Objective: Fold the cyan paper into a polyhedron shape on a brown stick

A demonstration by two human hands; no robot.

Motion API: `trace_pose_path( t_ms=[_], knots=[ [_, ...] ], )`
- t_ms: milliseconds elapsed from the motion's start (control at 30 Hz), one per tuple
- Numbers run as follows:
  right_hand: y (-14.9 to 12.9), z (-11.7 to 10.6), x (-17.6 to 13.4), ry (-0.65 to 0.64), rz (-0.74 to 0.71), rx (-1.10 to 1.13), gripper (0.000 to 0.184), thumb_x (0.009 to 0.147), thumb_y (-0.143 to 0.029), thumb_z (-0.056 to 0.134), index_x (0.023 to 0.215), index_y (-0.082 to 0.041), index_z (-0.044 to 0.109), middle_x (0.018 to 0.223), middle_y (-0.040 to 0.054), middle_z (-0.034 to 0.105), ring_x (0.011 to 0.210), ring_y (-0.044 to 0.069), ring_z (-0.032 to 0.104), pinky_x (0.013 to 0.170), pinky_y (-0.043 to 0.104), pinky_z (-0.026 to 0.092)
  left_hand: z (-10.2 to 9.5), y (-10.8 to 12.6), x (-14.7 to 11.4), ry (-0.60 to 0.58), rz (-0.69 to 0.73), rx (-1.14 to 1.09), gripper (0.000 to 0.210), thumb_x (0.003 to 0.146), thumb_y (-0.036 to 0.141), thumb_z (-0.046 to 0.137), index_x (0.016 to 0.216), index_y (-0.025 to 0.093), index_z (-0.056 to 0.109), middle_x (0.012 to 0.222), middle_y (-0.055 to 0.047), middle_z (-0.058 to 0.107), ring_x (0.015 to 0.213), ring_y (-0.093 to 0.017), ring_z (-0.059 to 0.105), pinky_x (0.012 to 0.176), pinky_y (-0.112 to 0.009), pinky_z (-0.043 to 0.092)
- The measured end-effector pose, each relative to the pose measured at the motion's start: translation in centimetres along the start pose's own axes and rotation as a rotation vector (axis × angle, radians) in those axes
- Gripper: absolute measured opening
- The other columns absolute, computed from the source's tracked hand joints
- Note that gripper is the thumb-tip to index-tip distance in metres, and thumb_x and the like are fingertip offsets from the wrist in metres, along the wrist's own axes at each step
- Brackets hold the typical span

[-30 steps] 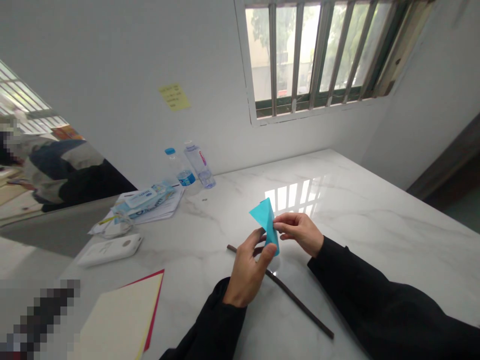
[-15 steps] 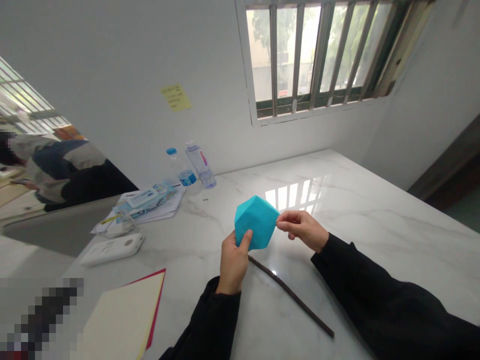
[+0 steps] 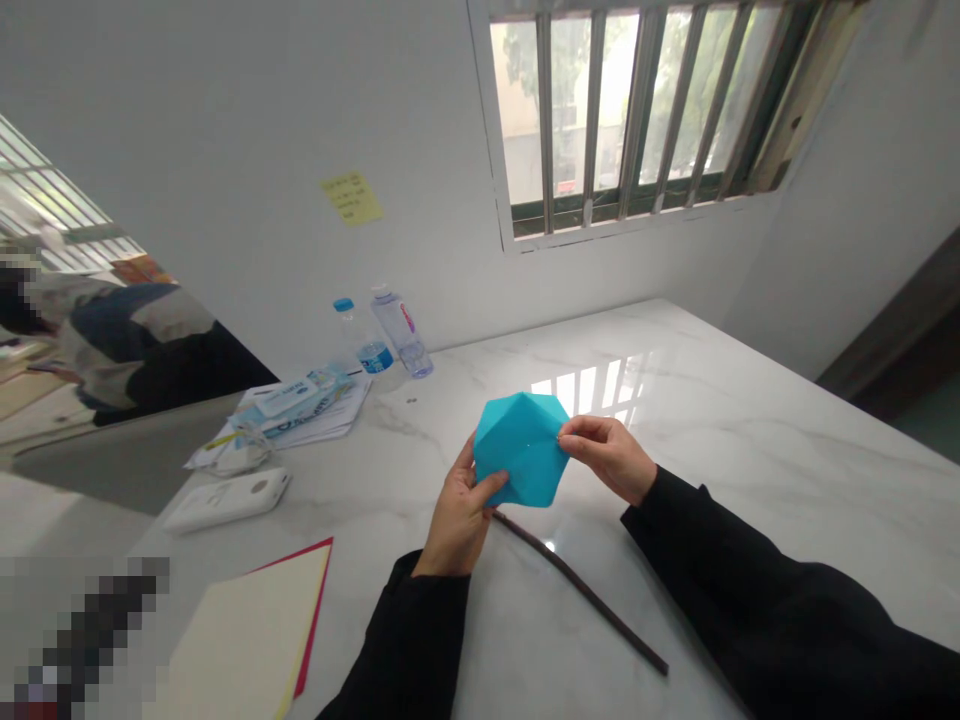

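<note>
A folded sheet of bright blue paper [image 3: 521, 450] is held up above the table, several creases running across its face and a tiny pale dot near its middle. My left hand [image 3: 461, 515] grips its lower left edge, thumb on the front and fingers behind. With thumb and forefinger closed, my right hand [image 3: 609, 455] pinches at the paper's right edge. A tiny glint shows at those fingertips, too small to name. Below the paper, a thin dark brown stick [image 3: 581, 590] lies slantwise on the table, its upper end beside my left hand.
On the marbled white table [image 3: 750, 480], a cream sheet [image 3: 232, 630] overlaps a red one at the lower left. Beyond lie a white box-like device [image 3: 225, 502] and papers with packets [image 3: 300, 410]. Two plastic bottles [image 3: 401, 330] stand by the wall. A person [image 3: 112, 330] sits at far left.
The blue paper has shifted slightly right and turned, so its creases show more. My left hand has tilted with it; my right fingertips now overlap the paper's edge more.
</note>
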State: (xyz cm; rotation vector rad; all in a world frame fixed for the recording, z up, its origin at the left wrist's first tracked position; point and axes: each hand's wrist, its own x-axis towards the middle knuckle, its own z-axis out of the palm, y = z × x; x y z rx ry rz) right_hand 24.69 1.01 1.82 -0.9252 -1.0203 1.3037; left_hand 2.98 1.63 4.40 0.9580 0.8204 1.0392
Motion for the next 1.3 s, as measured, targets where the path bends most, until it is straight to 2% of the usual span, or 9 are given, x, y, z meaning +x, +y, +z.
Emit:
trace_pose_path(
  t_ms=[167, 333, 433, 600, 800, 1000, 1167, 1233, 1300],
  knots=[
    [-0.5, -0.4, -0.2, -0.039, -0.076, -0.252, 0.028, 0.074, -0.045, 0.086, 0.08, -0.019, 0.077, 0.083, 0.003, 0.068, 0.074, 0.017, 0.06, 0.067, 0.032, 0.05, -1.0, 1.2, 0.3, -0.008, -0.015, 0.065, 0.086, 0.076, 0.039, 0.085, 0.151, 0.022, 0.047, 0.134, -0.013, 0.069, 0.113, -0.031, 0.069, 0.091, -0.038, 0.059],
    [-0.6, -0.3, -0.4, -0.031, -0.145, -0.403, 0.027, 0.08, -0.047, 0.08, 0.084, -0.02, 0.078, 0.089, 0.0057, 0.068, 0.075, 0.018, 0.062, 0.058, 0.029, 0.053, -1.5, 0.9, 0.9, 0.097, 0.059, 0.152, 0.063, 0.072, 0.043, 0.086, 0.125, 0.016, 0.065, 0.12, -0.014, 0.074, 0.095, -0.027, 0.073, 0.075, -0.032, 0.06],
    [-0.6, 0.0, -0.6, 0.016, -0.137, -0.39, 0.028, 0.08, -0.047, 0.079, 0.084, -0.019, 0.077, 0.094, 0.0065, 0.069, 0.061, 0.013, 0.059, 0.045, 0.025, 0.048, -1.7, 0.5, 1.1, 0.15, 0.082, 0.185, 0.053, 0.069, 0.041, 0.087, 0.111, 0.014, 0.069, 0.11, -0.012, 0.076, 0.078, -0.021, 0.072, 0.063, -0.027, 0.057],
    [0.2, -0.3, -0.3, 0.058, -0.049, -0.397, 0.033, 0.079, -0.049, 0.079, 0.087, -0.017, 0.076, 0.06, 0.0001, 0.064, 0.04, 0.009, 0.048, 0.037, 0.023, 0.037, -2.2, 0.0, 1.3, 0.212, 0.111, 0.234, 0.042, 0.071, 0.037, 0.082, 0.104, 0.014, 0.071, 0.102, -0.009, 0.074, 0.064, -0.012, 0.064, 0.057, -0.023, 0.051],
    [0.4, -6.7, 2.3, 0.363, 0.031, -0.696, 0.047, 0.074, -0.056, 0.075, 0.096, -0.014, 0.08, 0.055, 0.0027, 0.065, 0.048, 0.017, 0.059, 0.051, 0.029, 0.048, -2.5, -0.4, 1.3, 0.302, 0.171, 0.377, 0.044, 0.076, 0.033, 0.073, 0.116, 0.016, 0.068, 0.111, -0.009, 0.069, 0.067, -0.009, 0.061, 0.055, -0.021, 0.046],
    [-0.1, -14.4, 3.4, 0.665, 0.073, -0.937, 0.034, 0.068, -0.044, 0.076, 0.087, -0.016, 0.083, 0.062, 0.0082, 0.07, 0.067, 0.026, 0.067, 0.071, 0.038, 0.051, -1.6, -0.6, 0.9, 0.203, 0.197, 0.597, 0.028, 0.081, 0.031, 0.066, 0.105, 0.018, 0.073, 0.105, -0.008, 0.073, 0.078, -0.017, 0.064, 0.062, -0.026, 0.05],
    [-0.5, -16.3, 2.9, 0.74, 0.073, -1.085, 0.025, 0.064, -0.04, 0.075, 0.077, -0.02, 0.082, 0.064, 0.0088, 0.069, 0.075, 0.029, 0.067, 0.075, 0.039, 0.049, -1.0, 0.2, -0.3, 0.132, 0.243, 0.775, 0.021, 0.084, 0.032, 0.065, 0.1, 0.024, 0.077, 0.11, -0.007, 0.074, 0.092, -0.023, 0.065, 0.073, -0.032, 0.052],
    [-1.2, -16.3, 2.7, 0.782, 0.042, -1.114, 0.027, 0.068, -0.041, 0.071, 0.081, -0.019, 0.082, 0.073, 0.0111, 0.072, 0.08, 0.031, 0.067, 0.079, 0.04, 0.049, -2.0, 0.9, -1.4, 0.127, 0.283, 0.869, 0.021, 0.085, 0.032, 0.066, 0.101, 0.027, 0.078, 0.113, -0.006, 0.073, 0.099, -0.026, 0.064, 0.083, -0.038, 0.052],
    [-1.9, -15.8, 2.6, 0.808, 0.003, -1.121, 0.031, 0.072, -0.042, 0.068, 0.087, -0.017, 0.081, 0.081, 0.013, 0.074, 0.083, 0.031, 0.067, 0.082, 0.042, 0.048, -4.7, 2.1, -3.0, 0.092, 0.399, 1.175, 0.024, 0.086, 0.037, 0.065, 0.106, 0.031, 0.078, 0.117, -0.005, 0.073, 0.112, -0.03, 0.063, 0.102, -0.047, 0.047]
  ],
)
